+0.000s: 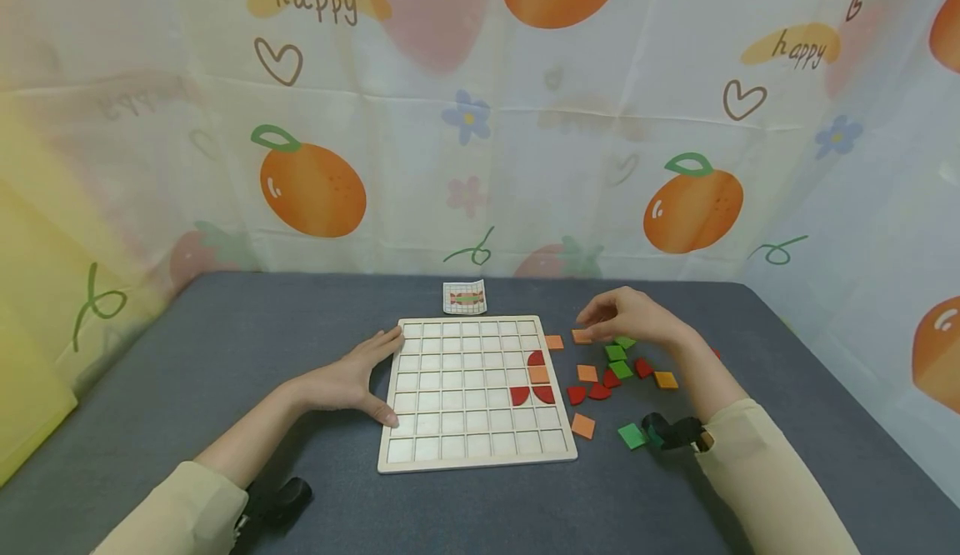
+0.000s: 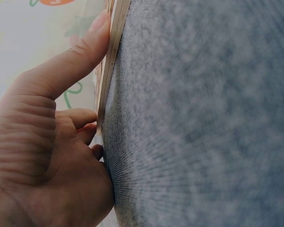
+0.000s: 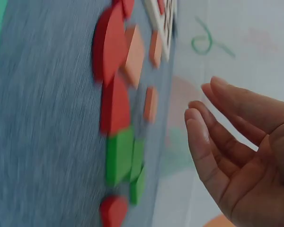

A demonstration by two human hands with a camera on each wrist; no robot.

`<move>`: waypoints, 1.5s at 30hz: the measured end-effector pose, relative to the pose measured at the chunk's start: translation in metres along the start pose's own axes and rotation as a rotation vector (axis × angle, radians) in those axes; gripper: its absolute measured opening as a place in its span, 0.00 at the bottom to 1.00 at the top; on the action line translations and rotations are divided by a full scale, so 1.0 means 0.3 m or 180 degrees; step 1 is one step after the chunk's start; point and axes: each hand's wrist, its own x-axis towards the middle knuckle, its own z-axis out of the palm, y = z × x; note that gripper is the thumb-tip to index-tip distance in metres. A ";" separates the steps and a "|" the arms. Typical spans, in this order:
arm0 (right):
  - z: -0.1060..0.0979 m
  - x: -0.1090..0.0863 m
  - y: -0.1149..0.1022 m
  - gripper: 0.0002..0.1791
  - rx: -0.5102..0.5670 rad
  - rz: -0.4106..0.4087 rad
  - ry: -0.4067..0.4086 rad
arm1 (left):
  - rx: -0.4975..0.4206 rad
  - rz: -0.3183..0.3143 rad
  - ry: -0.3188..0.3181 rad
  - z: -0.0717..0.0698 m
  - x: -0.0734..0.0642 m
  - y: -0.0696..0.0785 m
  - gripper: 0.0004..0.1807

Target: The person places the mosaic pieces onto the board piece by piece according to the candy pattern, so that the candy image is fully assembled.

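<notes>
Cream sleeves point(image 1: 765, 480), one pair, foremost. Left hand point(image 1: 351, 380): thumb and fingers spread, touching the left edge of the gridded wooden board point(image 1: 480, 461). Right hand point(image 1: 637, 315): fingers loosely curved, parted, empty, near an orange square tile point(image 1: 582, 337) on the table point(image 1: 337, 505), right of the board. Handling, advised: pinch tile by opposite edges; brace board.

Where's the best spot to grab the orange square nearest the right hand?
Probably pinch two opposite side edges of the orange square, coming from above: it lies flat on the table with space around it, so its sides look free for the right hand.
</notes>
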 end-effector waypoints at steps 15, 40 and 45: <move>-0.147 -0.136 0.237 0.22 -0.0578 0.0558 0.0450 | -0.0002 -0.0036 0.0014 0.003 0.000 0.002 0.69; -0.208 -0.255 0.428 0.19 -0.0297 0.1014 0.0150 | 0.0007 -0.0039 -0.0003 0.002 0.001 0.003 0.69; -0.210 -0.250 0.428 0.17 -0.0324 0.0976 0.0228 | -0.0003 -0.0064 0.0006 0.001 0.000 0.007 0.69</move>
